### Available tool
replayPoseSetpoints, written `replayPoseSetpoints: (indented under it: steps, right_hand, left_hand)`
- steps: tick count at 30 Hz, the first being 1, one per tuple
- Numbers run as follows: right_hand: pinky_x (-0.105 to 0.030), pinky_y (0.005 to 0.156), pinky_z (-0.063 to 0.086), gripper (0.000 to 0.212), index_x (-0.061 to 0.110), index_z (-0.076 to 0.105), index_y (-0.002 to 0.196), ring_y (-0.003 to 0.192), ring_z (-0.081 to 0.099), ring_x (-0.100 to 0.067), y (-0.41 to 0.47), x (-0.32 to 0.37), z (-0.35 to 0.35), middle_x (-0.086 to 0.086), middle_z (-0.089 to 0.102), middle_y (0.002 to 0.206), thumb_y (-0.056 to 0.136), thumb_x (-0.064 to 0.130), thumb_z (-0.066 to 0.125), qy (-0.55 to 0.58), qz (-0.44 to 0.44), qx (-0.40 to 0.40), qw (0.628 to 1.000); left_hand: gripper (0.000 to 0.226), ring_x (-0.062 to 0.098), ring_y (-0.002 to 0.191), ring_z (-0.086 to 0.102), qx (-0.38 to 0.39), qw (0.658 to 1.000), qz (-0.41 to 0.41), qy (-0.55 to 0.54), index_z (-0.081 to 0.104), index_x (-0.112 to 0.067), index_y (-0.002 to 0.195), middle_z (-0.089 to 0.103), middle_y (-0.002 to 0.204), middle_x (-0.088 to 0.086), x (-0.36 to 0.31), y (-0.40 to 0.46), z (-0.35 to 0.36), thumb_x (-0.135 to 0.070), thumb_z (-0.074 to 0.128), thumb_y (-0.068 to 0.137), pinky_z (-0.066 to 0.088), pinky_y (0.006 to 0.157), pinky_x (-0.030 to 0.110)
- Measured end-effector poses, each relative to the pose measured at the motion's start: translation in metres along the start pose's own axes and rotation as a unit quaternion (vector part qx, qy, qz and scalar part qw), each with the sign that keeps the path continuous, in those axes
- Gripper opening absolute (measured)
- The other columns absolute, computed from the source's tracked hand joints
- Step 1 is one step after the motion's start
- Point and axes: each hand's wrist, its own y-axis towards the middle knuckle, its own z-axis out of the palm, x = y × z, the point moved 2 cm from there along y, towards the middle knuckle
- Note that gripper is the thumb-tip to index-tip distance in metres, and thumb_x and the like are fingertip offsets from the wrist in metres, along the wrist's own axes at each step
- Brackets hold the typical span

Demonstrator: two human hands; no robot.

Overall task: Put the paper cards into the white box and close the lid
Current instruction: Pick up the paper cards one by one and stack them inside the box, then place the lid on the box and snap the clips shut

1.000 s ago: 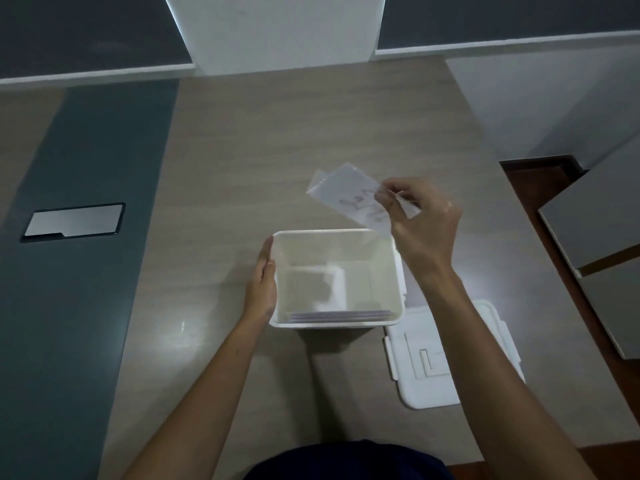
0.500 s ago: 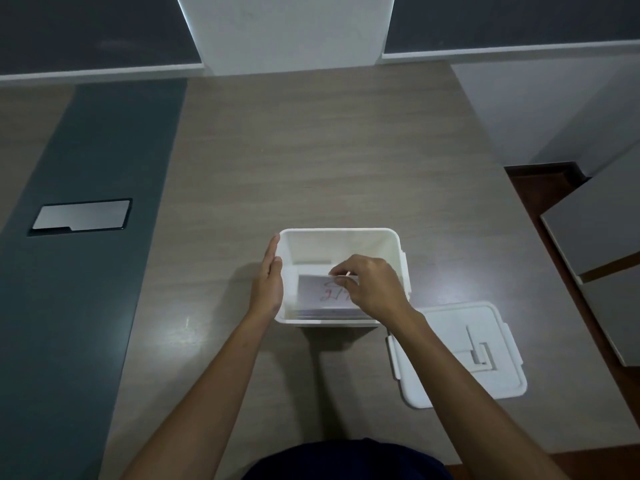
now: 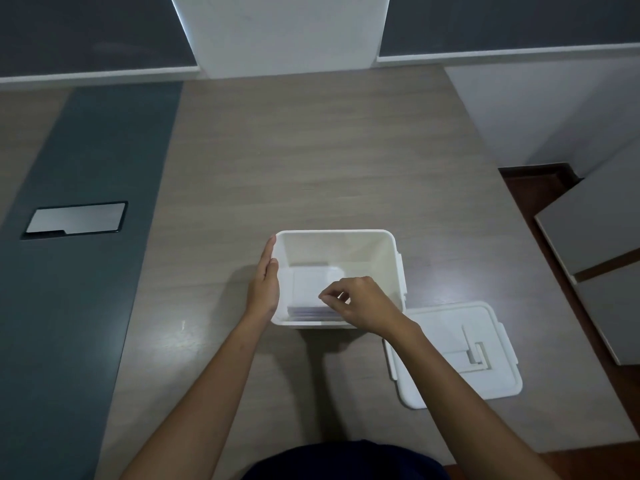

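The white box (image 3: 388, 244) stands open on the wooden table in front of me. A stack of paper cards (image 3: 308, 289) lies flat on its bottom, toward the near wall. My left hand (image 3: 265, 285) rests flat against the box's left outer wall, fingers straight. My right hand (image 3: 360, 301) hovers over the box's near right part, fingers loosely curled, thumb and forefinger close together with nothing seen between them. The white lid (image 3: 485, 355) lies flat on the table to the right of the box, partly hidden by my right forearm.
A dark grey strip (image 3: 83, 271) with a metal cover plate (image 3: 74, 220) runs along the table's left. The table's right edge (image 3: 519, 237) drops to a red-brown floor, where grey panels (image 3: 595, 230) stand. Bare wood stretches behind the box.
My right hand brought a card from above the box down into it and let go; the card now lies on the stack. The hand has lifted slightly toward the near right.
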Motion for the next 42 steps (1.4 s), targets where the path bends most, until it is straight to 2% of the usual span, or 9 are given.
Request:
replayPoseSetpoints:
  steps: [3,8,10,14,22,30,33,37,42]
  right_hand:
    - [-0.019,0.074,0.051,0.016,0.023,0.076,0.094,0.075,0.065,-0.003,-0.001,-0.004,-0.004,0.012,0.075,0.092,0.091,0.030,0.061,0.021,-0.005,-0.034,0.999]
    - [-0.024,0.082,0.049,0.017,0.023,0.074,0.101,0.092,0.062,-0.005,-0.006,-0.012,-0.020,0.013,0.073,0.099,0.093,0.028,0.059,0.036,-0.002,-0.136,0.990]
    - [-0.024,0.085,0.046,0.016,0.022,0.074,0.103,0.100,0.058,-0.010,-0.011,-0.017,-0.029,0.009,0.072,0.103,0.092,0.024,0.061,0.034,0.003,-0.205,0.978]
    - [-0.008,0.082,0.031,0.017,0.022,0.072,0.104,0.102,0.047,-0.011,-0.022,-0.030,-0.049,0.006,0.069,0.108,0.090,0.018,0.063,0.023,0.042,-0.318,0.947]
    - [-0.021,0.094,0.031,0.025,0.020,0.066,0.117,0.121,0.046,-0.018,-0.058,-0.081,-0.057,0.002,0.063,0.122,0.095,0.027,0.057,0.073,0.173,-0.389,0.902]
    - [-0.048,0.104,0.038,0.048,0.011,0.053,0.134,0.132,0.039,-0.034,-0.099,-0.141,-0.041,-0.016,0.053,0.138,0.092,0.034,0.059,0.032,0.369,-0.373,0.851]
    - [-0.051,0.112,0.030,0.064,0.006,0.044,0.141,0.139,0.033,-0.037,-0.115,-0.161,-0.036,-0.019,0.044,0.147,0.089,0.037,0.065,-0.012,0.423,-0.351,0.835]
    - [-0.056,0.118,0.017,0.088,0.013,0.025,0.151,0.148,0.015,-0.038,-0.132,-0.184,-0.036,-0.017,0.025,0.159,0.085,0.056,0.063,-0.044,0.495,-0.277,0.822]
    - [-0.058,0.116,0.019,0.102,0.013,0.023,0.151,0.146,0.019,-0.038,-0.144,-0.197,-0.039,-0.014,0.032,0.156,0.076,0.061,0.071,-0.044,0.512,-0.244,0.823]
  left_hand:
    - [0.049,-0.025,0.098,0.045,-0.005,1.000,-0.013,0.015,0.041,-0.061,0.133,0.050,0.112,-0.042,-0.001,-0.001,-0.001,-0.026,0.032,0.099,0.033,0.088,0.012]
    - [0.048,-0.003,0.119,0.041,-0.005,1.000,-0.012,0.013,0.040,-0.063,0.131,0.043,0.133,-0.028,0.001,0.000,0.000,-0.027,0.031,0.099,0.030,0.095,0.019]
    - [0.048,-0.003,0.117,0.042,-0.005,1.000,-0.016,0.017,0.039,-0.065,0.130,0.043,0.132,-0.029,0.001,0.000,-0.001,-0.029,0.031,0.099,0.030,0.093,0.019]
    - [0.049,-0.005,0.118,0.041,-0.002,1.000,-0.006,0.014,0.040,-0.062,0.132,0.043,0.133,-0.030,0.004,0.003,-0.001,-0.028,0.031,0.099,0.030,0.092,0.015]
    - [0.049,-0.005,0.129,0.036,-0.006,1.000,0.019,0.019,0.040,-0.043,0.143,0.039,0.140,-0.029,0.013,0.010,-0.002,-0.020,0.031,0.101,0.025,0.106,0.019]
    - [0.050,-0.004,0.131,0.034,-0.007,0.999,0.030,0.017,0.038,-0.036,0.146,0.038,0.143,-0.026,0.015,0.012,0.000,-0.016,0.030,0.102,0.023,0.110,0.020]
    - [0.049,-0.003,0.131,0.035,-0.010,0.999,0.029,0.012,0.039,-0.036,0.146,0.038,0.141,-0.026,0.014,0.011,0.000,-0.015,0.031,0.102,0.023,0.111,0.020]
    - [0.050,-0.005,0.127,0.035,-0.010,0.999,0.026,0.015,0.039,-0.038,0.146,0.038,0.138,-0.028,0.013,0.010,0.000,-0.016,0.031,0.102,0.024,0.106,0.017]
    - [0.049,-0.005,0.129,0.034,-0.011,1.000,0.019,-0.001,0.038,-0.035,0.146,0.037,0.146,-0.023,0.011,0.009,0.000,-0.015,0.031,0.102,0.023,0.108,0.017]
